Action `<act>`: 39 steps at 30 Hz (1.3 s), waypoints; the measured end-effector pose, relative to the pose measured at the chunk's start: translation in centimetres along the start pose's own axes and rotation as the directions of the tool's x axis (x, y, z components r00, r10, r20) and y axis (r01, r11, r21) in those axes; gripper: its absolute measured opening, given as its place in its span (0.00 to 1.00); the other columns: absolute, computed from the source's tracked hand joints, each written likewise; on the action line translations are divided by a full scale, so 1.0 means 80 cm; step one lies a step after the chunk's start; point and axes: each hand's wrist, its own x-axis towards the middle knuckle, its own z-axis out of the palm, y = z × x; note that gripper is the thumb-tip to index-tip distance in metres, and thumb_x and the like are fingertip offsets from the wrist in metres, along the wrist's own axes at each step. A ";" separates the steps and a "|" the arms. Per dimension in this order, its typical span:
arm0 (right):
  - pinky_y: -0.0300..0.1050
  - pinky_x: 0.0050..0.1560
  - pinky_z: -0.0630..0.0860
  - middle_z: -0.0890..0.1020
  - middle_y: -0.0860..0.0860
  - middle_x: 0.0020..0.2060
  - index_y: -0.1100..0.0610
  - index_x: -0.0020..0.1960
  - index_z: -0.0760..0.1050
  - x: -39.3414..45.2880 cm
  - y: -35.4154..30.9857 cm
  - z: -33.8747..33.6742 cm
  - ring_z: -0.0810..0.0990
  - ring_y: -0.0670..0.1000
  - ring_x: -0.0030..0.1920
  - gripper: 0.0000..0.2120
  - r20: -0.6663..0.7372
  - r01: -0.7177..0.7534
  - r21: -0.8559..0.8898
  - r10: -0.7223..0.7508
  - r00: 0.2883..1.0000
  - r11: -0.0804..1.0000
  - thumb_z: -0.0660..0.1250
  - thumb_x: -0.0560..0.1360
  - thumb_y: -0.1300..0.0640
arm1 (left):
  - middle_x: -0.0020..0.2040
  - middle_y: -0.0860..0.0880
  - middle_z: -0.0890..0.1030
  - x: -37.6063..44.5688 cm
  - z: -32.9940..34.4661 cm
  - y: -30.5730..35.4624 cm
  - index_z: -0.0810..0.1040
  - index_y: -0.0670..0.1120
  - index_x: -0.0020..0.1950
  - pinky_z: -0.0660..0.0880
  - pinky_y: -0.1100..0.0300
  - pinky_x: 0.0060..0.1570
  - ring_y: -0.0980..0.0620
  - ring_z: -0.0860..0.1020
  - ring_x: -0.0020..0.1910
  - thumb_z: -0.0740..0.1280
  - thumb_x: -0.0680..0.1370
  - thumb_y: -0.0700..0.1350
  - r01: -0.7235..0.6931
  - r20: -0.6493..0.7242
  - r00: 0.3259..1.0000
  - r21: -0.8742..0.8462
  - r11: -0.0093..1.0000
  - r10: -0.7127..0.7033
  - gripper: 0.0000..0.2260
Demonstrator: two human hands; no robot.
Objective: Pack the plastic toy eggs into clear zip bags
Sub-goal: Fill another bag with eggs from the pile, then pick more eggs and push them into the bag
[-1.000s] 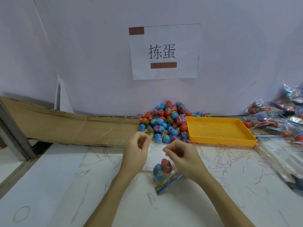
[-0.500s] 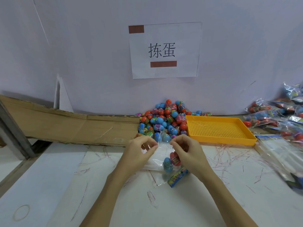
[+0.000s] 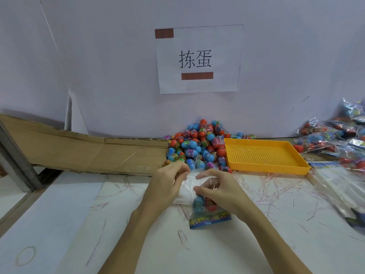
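Left hand (image 3: 167, 182) and right hand (image 3: 221, 191) close together, fingers curled, pinching.

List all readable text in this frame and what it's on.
"拣蛋": printed in black on the white paper sheet on the wall.
Wrappers on the pile of toy eggs: print too small to read.
Coloured strip on the zip bag in the hands: blurred, unreadable.

Left hand (image 3: 167, 184) and right hand (image 3: 221, 191) pinching zip bag (image 3: 199, 202), 2 eggs (image 3: 204, 203) inside
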 end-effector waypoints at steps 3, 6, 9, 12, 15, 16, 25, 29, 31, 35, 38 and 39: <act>0.30 0.39 0.77 0.87 0.44 0.40 0.43 0.60 0.75 -0.002 -0.004 -0.010 0.84 0.43 0.42 0.18 0.102 -0.003 -0.006 0.004 0.995 1.000 0.77 0.74 0.49 | 0.46 0.52 0.81 0.004 -0.010 -0.011 0.81 0.43 0.54 0.79 0.55 0.45 0.53 0.79 0.44 0.70 0.82 0.37 -0.151 0.014 0.989 0.146 0.978 0.150 0.03; 0.28 0.42 0.75 0.87 0.44 0.41 0.41 0.61 0.75 -0.004 -0.010 -0.020 0.84 0.43 0.43 0.19 0.185 0.025 -0.039 -0.017 0.983 0.999 0.76 0.74 0.48 | 0.44 0.55 0.85 0.005 -0.020 -0.014 0.84 0.48 0.54 0.80 0.63 0.46 0.54 0.83 0.44 0.73 0.80 0.41 0.036 0.075 0.997 -0.097 0.995 -0.029 0.05; 0.28 0.42 0.76 0.87 0.43 0.43 0.40 0.62 0.75 -0.007 -0.014 -0.027 0.83 0.41 0.43 0.18 0.216 0.035 0.000 -0.034 0.976 0.999 0.75 0.75 0.50 | 0.44 0.46 0.88 0.008 -0.036 -0.021 0.85 0.50 0.57 0.83 0.59 0.47 0.47 0.86 0.44 0.74 0.79 0.45 0.412 0.289 0.908 -0.480 0.774 -0.304 0.08; 0.28 0.43 0.77 0.87 0.44 0.45 0.42 0.64 0.75 -0.009 -0.017 -0.029 0.84 0.41 0.47 0.17 0.214 0.034 0.065 -0.047 0.976 0.997 0.73 0.78 0.52 | 0.46 0.39 0.87 0.007 -0.043 -0.026 0.86 0.49 0.58 0.82 0.57 0.45 0.43 0.84 0.43 0.72 0.77 0.52 0.530 0.340 0.843 -0.656 0.538 -0.416 0.13; 0.33 0.44 0.80 0.88 0.46 0.45 0.45 0.63 0.75 -0.007 -0.017 -0.020 0.86 0.43 0.49 0.15 0.101 0.018 0.174 -0.036 0.994 0.985 0.72 0.78 0.55 | 0.52 0.42 0.86 0.007 -0.034 -0.024 0.86 0.50 0.57 0.82 0.55 0.50 0.44 0.85 0.49 0.69 0.77 0.65 0.543 0.306 0.822 -0.675 0.499 -0.481 0.22; 0.34 0.44 0.80 0.88 0.46 0.44 0.47 0.63 0.75 -0.006 -0.016 -0.016 0.86 0.44 0.49 0.14 0.043 0.020 0.212 -0.030 0.999 0.977 0.72 0.78 0.55 | 0.56 0.44 0.86 0.007 -0.030 -0.022 0.85 0.51 0.60 0.82 0.53 0.54 0.45 0.85 0.53 0.69 0.75 0.69 0.557 0.356 0.822 -0.661 0.502 -0.444 0.25; 0.42 0.42 0.82 0.84 0.48 0.52 0.51 0.64 0.74 0.003 -0.005 0.000 0.84 0.46 0.50 0.10 -0.370 0.141 0.192 -0.061 0.927 0.971 0.65 0.83 0.53 | 0.55 0.56 0.87 0.005 -0.003 0.002 0.75 0.60 0.67 0.83 0.52 0.54 0.53 0.85 0.56 0.83 0.70 0.51 0.582 0.406 0.810 -0.471 0.663 -0.423 0.29; 0.44 0.65 0.74 0.79 0.49 0.63 0.55 0.67 0.77 0.014 0.016 -0.008 0.75 0.47 0.64 0.13 -0.365 0.187 -0.393 -0.340 0.867 0.900 0.61 0.84 0.60 | 0.51 0.53 0.88 0.007 -0.018 -0.010 0.77 0.52 0.66 0.80 0.66 0.41 0.54 0.86 0.47 0.82 0.69 0.48 0.515 0.270 0.855 -0.546 0.661 -0.443 0.28; 0.46 0.70 0.68 0.75 0.50 0.69 0.53 0.67 0.78 0.019 0.028 -0.004 0.69 0.51 0.70 0.14 -0.238 0.138 -0.562 -0.320 0.917 0.816 0.61 0.84 0.58 | 0.51 0.52 0.88 0.008 -0.020 -0.012 0.77 0.49 0.66 0.80 0.67 0.42 0.53 0.87 0.46 0.81 0.71 0.44 0.513 0.251 0.854 -0.550 0.660 -0.455 0.26; 0.48 0.68 0.65 0.75 0.53 0.67 0.50 0.67 0.78 0.026 0.039 0.002 0.68 0.55 0.68 0.14 -0.194 0.062 -0.722 -0.288 0.938 0.689 0.61 0.84 0.51 | 0.52 0.58 0.87 0.008 -0.018 -0.015 0.81 0.51 0.62 0.79 0.61 0.55 0.56 0.85 0.53 0.82 0.69 0.48 0.547 0.271 0.836 -0.470 0.693 -0.477 0.23; 0.44 0.62 0.68 0.77 0.51 0.62 0.48 0.67 0.77 0.029 0.036 -0.004 0.68 0.52 0.63 0.13 -0.233 0.057 -0.676 -0.287 0.929 0.735 0.63 0.83 0.53 | 0.53 0.55 0.87 0.007 -0.016 -0.017 0.86 0.50 0.53 0.82 0.61 0.50 0.52 0.87 0.47 0.82 0.69 0.47 0.555 0.280 0.831 -0.487 0.675 -0.481 0.14; 0.41 0.60 0.68 0.77 0.50 0.61 0.48 0.68 0.76 0.029 0.033 -0.006 0.68 0.51 0.61 0.14 -0.255 0.052 -0.647 -0.280 0.925 0.761 0.64 0.83 0.54 | 0.54 0.54 0.86 0.008 -0.015 -0.019 0.87 0.50 0.51 0.82 0.58 0.51 0.51 0.87 0.48 0.82 0.69 0.47 0.558 0.281 0.829 -0.479 0.678 -0.484 0.13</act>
